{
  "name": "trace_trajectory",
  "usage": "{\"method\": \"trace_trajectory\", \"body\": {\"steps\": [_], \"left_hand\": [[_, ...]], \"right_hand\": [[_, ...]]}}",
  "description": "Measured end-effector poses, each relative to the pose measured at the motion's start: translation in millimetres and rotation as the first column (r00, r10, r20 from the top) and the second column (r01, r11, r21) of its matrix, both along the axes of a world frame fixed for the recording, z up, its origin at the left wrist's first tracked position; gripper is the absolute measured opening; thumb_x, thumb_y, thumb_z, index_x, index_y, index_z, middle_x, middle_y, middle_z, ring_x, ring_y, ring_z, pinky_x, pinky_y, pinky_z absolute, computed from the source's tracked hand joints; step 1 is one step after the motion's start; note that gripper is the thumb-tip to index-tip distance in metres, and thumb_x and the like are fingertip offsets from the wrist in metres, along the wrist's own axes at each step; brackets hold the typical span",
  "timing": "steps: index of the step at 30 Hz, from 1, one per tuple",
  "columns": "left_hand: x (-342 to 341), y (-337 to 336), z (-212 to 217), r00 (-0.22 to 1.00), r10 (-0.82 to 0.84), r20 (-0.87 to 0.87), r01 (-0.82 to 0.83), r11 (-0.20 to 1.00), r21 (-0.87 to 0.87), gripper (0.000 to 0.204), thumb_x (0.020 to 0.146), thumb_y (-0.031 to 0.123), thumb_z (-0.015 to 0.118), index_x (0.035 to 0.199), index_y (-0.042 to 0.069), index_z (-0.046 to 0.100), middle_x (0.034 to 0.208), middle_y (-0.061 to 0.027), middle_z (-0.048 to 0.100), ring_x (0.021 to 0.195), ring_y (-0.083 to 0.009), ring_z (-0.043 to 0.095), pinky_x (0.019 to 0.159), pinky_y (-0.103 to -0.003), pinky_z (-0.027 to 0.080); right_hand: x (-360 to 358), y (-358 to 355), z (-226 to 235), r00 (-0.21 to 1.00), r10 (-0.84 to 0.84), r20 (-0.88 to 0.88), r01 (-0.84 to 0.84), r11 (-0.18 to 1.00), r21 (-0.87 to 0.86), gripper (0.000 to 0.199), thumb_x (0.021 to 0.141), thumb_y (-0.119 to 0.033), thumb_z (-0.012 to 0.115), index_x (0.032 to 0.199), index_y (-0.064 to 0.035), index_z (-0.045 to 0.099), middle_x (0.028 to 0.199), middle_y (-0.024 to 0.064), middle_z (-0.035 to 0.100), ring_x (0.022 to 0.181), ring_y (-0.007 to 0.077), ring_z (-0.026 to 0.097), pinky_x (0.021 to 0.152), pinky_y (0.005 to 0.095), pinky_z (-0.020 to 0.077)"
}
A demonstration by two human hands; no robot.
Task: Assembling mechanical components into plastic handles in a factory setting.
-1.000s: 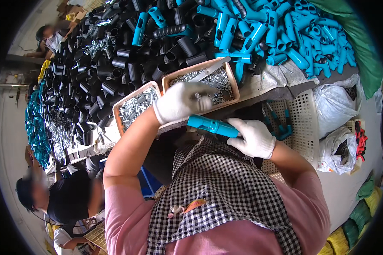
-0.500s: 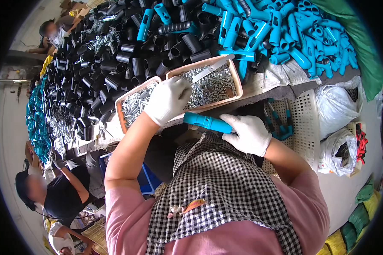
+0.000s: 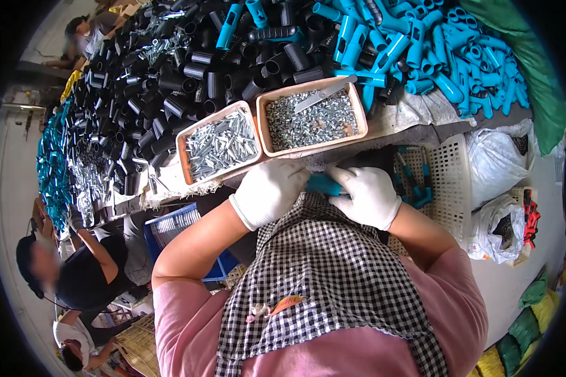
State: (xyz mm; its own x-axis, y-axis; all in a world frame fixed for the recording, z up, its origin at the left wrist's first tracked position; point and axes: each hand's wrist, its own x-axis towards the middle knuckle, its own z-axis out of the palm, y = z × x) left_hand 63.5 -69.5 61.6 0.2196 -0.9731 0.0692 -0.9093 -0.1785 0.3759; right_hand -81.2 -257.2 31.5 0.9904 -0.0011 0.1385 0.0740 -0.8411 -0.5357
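Both my hands wear white gloves and meet close to my chest, over a checked apron. My right hand [image 3: 366, 195] grips a teal plastic handle [image 3: 324, 185]; my left hand [image 3: 269, 190] closes on its other end, hiding most of it. Just beyond my hands stand two salmon-coloured trays: the left tray [image 3: 183, 164] holds shiny metal pins, the right tray [image 3: 360, 103] holds small metal screws and a flat metal blade [image 3: 324, 94].
A heap of black plastic tubes [image 3: 163, 81] and a heap of teal handles [image 3: 434, 56] cover the table behind the trays. A white perforated basket [image 3: 449, 176] with a few teal pieces stands at my right, white bags [image 3: 503, 157] beyond it. Other people sit at lower left.
My left hand has left the trays and come back to the teal handle. Both hands have drawn the handle in toward my chest.
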Motion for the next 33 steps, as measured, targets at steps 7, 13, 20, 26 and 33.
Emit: {"method": "trace_trajectory", "body": {"steps": [7,13,20,26,33], "left_hand": [[-1.2,16.4,-6.0,0.975,-0.163,0.152,0.176,0.982,-0.073,0.051,0.071,0.025,0.077,0.112,-0.001,0.064,0.109,-0.0142,0.065,0.093,-0.0292,0.067,0.082,-0.038,0.054],[7.9,-2.0,-11.0,0.953,-0.248,0.172,0.264,0.961,-0.078,0.043,0.065,0.019,0.078,0.102,0.002,0.065,0.091,-0.0082,0.066,0.078,-0.0232,0.066,0.068,-0.035,0.054],[42.5,-47.6,2.2,0.992,-0.097,0.080,0.104,0.991,-0.089,0.031,0.067,0.020,0.077,0.092,0.006,0.065,0.086,-0.0106,0.064,0.079,-0.0310,0.064,0.074,-0.041,0.053],[91.1,-64.9,-29.8,0.964,0.081,0.255,-0.178,0.905,0.386,0.018,0.078,0.022,0.066,0.084,0.006,0.074,0.091,-0.0152,0.067,0.090,-0.0326,0.066,0.082,-0.042,0.054],[79.0,-50.3,-22.2,0.930,0.368,-0.025,-0.368,0.930,0.000,0.014,0.085,0.018,0.064,0.087,0.004,0.063,0.087,-0.0175,0.066,0.080,-0.0388,0.064,0.070,-0.046,0.052]], "right_hand": [[-1.5,-13.3,-1.3,0.954,0.182,-0.240,-0.031,0.851,0.524,0.046,0.072,-0.024,0.075,0.111,-0.0016,0.065,0.081,0.0194,0.067,0.073,0.0349,0.067,0.068,0.0380,0.0534],[9.0,-26.5,7.3,0.886,0.368,-0.283,-0.253,0.894,0.370,0.080,0.080,-0.027,0.070,0.145,0.0005,0.033,0.089,0.0256,0.066,0.076,0.0393,0.067,0.069,0.0445,0.0541],[9.0,-34.3,-10.2,0.974,0.199,-0.108,-0.128,0.877,0.462,0.075,0.084,-0.012,0.063,0.149,0.0000,0.026,0.123,0.0307,0.056,0.111,0.0430,0.059,0.092,0.0427,0.0491],[4.1,-41.2,3.2,0.892,0.184,-0.412,0.346,0.307,0.886,0.066,0.089,-0.004,0.056,0.149,-0.0061,0.030,0.098,0.0081,0.060,0.063,0.0076,0.056,0.054,0.0239,0.0500],[3.9,-34.4,-3.7,0.890,0.272,-0.366,0.379,0.003,0.925,0.051,0.094,-0.008,0.051,0.143,-0.0059,0.036,0.104,0.0132,0.064,0.065,0.0128,0.062,0.053,0.0258,0.0523]]}}
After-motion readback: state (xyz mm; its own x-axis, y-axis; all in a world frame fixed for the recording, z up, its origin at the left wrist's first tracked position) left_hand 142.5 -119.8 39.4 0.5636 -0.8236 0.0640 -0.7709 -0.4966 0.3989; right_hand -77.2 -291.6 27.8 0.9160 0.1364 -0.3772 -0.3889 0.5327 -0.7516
